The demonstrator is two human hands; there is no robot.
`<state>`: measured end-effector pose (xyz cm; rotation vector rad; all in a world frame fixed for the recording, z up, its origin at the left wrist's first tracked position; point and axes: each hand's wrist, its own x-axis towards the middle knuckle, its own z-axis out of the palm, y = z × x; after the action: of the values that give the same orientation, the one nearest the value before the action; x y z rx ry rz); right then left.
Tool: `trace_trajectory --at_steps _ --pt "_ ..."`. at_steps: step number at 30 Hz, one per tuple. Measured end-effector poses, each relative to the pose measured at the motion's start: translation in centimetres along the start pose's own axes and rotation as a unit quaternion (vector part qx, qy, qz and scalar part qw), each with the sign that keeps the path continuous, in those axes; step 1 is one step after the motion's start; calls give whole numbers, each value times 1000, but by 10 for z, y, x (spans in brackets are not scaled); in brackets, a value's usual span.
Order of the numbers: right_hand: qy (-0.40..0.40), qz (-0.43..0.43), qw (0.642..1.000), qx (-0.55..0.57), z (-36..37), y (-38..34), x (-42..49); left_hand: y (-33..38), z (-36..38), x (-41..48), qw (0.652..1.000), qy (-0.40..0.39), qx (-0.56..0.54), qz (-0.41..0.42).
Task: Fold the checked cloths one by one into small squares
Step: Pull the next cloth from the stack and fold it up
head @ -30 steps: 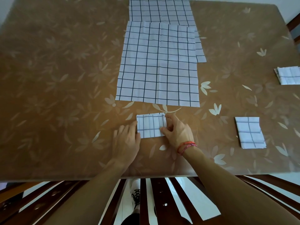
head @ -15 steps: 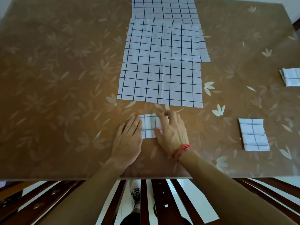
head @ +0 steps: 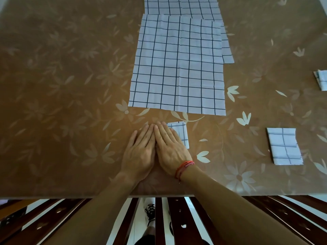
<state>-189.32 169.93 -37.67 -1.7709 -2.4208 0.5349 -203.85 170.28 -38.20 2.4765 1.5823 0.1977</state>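
I see the brown leaf-print surface (head: 70,85), an unfolded checked cloth (head: 177,68) lying flat beyond my hands, my left hand (head: 141,152) and right hand (head: 169,149) flat, fingers extended, side by side, gripping nothing, right palm pressing the small folded square (head: 182,133), white with dark gridlines

White cloth with thin dark checks everywhere. Nearest the edge of the surface, a small folded cloth (head: 181,133) lies flat, its left part hidden and only the right strip showing. Just beyond it, a big unfolded cloth (head: 177,68) is spread flat, faintly creased, overlapping a second open cloth (head: 182,7) at the far edge. Off to the right sits a finished folded square (head: 284,146), with another folded one (head: 322,79) well apart, cut off by the frame.
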Motion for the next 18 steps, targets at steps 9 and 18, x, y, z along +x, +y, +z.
trace_trajectory --at_steps 9,18 --pt "-25 6 997 -74 -7 27 -8 0 -2 -2 999 -19 23 10" --pt "-69 -7 990 -119 -33 72 -28 1 -4 -1 999 -31 10 3"
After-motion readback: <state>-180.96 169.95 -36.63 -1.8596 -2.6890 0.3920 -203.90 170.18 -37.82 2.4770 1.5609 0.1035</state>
